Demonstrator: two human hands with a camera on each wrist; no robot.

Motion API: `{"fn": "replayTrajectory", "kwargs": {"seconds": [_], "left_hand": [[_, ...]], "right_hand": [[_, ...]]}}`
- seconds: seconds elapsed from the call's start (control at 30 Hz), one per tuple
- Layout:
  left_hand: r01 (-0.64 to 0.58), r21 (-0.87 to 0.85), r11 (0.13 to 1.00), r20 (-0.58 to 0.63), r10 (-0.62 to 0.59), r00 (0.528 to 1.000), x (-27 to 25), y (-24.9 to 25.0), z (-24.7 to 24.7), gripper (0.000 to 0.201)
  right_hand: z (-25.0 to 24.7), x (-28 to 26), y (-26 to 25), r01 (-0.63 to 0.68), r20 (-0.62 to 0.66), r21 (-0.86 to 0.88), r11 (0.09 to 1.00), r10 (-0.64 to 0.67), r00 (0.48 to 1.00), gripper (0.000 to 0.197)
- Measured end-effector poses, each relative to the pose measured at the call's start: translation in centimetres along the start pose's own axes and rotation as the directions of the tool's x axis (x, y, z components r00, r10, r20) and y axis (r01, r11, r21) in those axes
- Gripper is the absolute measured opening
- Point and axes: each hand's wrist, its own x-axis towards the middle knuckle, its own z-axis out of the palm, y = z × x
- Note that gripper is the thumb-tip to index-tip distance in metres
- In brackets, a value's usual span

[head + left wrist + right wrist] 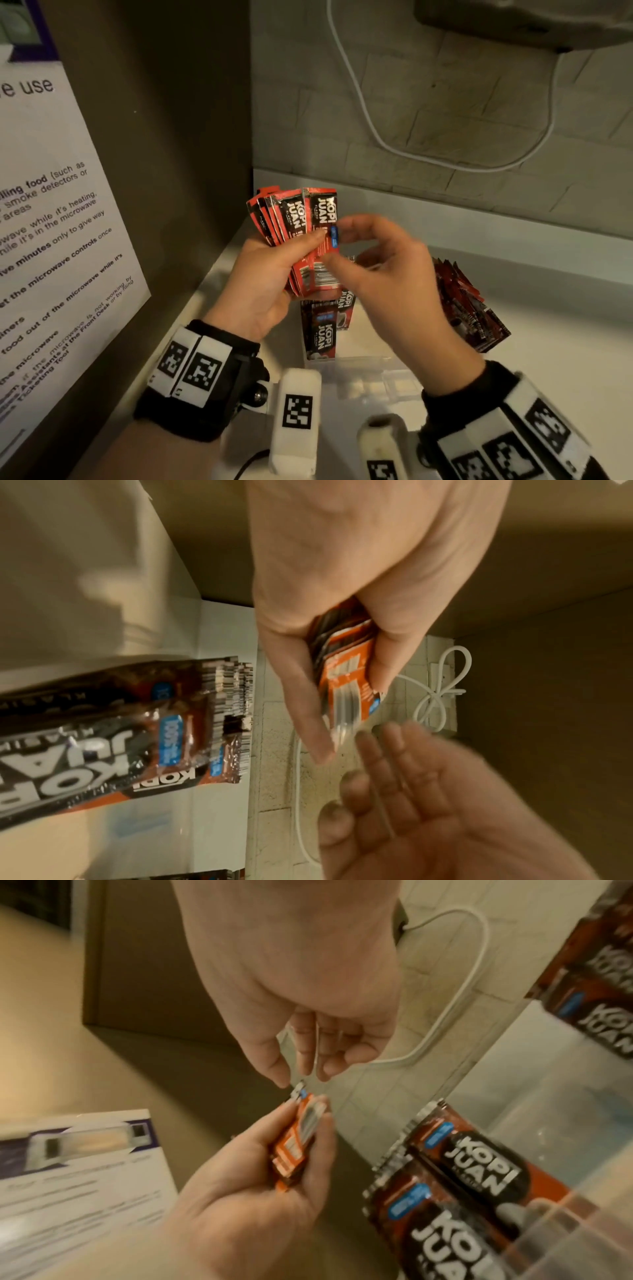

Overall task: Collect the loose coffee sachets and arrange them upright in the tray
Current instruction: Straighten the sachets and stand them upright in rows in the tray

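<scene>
Left hand (263,284) grips a fanned bundle of sachets (301,236), thumb across the front, fingers curled behind; the bundle stands upright, top edges splayed toward the back wall. Right hand (387,274) is just beside the bundle's right edge, fingers loosely curled, thumb and forefinger near the front sachet. The hand is motion-blurred, so contact with that sachet probably exists but I cannot tell for sure; nothing is clearly held.

Both hands are raised above the desk (548,342). Directly below them sits the clear tray (363,363), with a few sachets (320,329) standing upright at its left end; the tray's right part shows open room. Right of the right hand, a heap of loose sachets (469,308) lies on the desk, well apart from the tray's standing ones.

Left of the left hand a brown side panel (191,137) closes the space, with a printed notice (51,240) on it. Beyond the hands the desk's back edge meets a tiled wall, where a white cable (376,137) hangs in a loop.
</scene>
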Motion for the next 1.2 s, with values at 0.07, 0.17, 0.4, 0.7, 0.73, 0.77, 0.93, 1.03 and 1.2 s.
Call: {"fn": "replayTrajectory", "kwargs": {"seconds": [0.07, 0.17, 0.4, 0.7, 0.73, 0.77, 0.93, 1.03, 1.2], "left_hand": [[-0.034, 0.021, 0.999, -0.022, 0.034, 0.999, -0.1, -0.1, 0.1, 0.018], [-0.048, 0.046, 0.998, -0.046, 0.050, 0.998, 0.0, -0.2, 0.3, 0.015], [-0.056, 0.030, 0.998, -0.020, 0.057, 0.998, -0.3, -0.6, 1.0, 0.009], [-0.021, 0.083, 0.996, 0.003, 0.021, 1.000, -0.3, -0.4, 0.6, 0.017], [-0.010, 0.076, 0.997, -0.005, 0.010, 1.000, -0.3, -0.2, 0.5, 0.014], [-0.001, 0.066, 0.998, -0.022, 0.002, 1.000, -0.2, -0.1, 0.4, 0.010], [0.024, -0.042, 0.999, -0.151, -0.031, 0.988, 0.3, 1.0, -0.3, 0.031], [0.055, -0.058, 0.997, -0.161, -0.064, 0.985, 0.3, 1.1, -0.5, 0.034], [0.104, -0.068, 0.992, -0.156, -0.113, 0.981, 0.5, 0.9, -0.4, 0.011]], "right_hand": [[0.8, -0.2, 0.3, 0.057, -0.002, -0.145, 0.988, -0.058, 0.998, 0.040], [1.4, -0.3, 0.6, 0.094, -0.018, -0.267, 0.959, -0.102, 0.995, 0.050], [1.4, 0.1, 0.9, -0.014, -0.075, -0.156, 0.988, 0.002, 0.997, 0.023], [-1.8, 0.7, 1.6, -0.258, 0.057, 0.184, 0.948, 0.252, 0.966, 0.011], [-2.4, 0.8, 1.7, -0.280, 0.043, 0.208, 0.937, 0.278, 0.960, 0.013], [-3.0, 1.0, 1.9, -0.296, 0.011, 0.210, 0.932, 0.300, 0.954, 0.016], [-4.7, 1.3, 3.7, -0.464, -0.010, 0.002, 0.886, 0.464, 0.886, 0.006], [-4.1, 1.0, 4.5, -0.567, 0.111, -0.102, 0.818, 0.576, 0.810, 0.010], [-2.5, 0.9, 6.0, -0.640, 0.180, -0.092, 0.763, 0.645, 0.743, 0.021]]}}
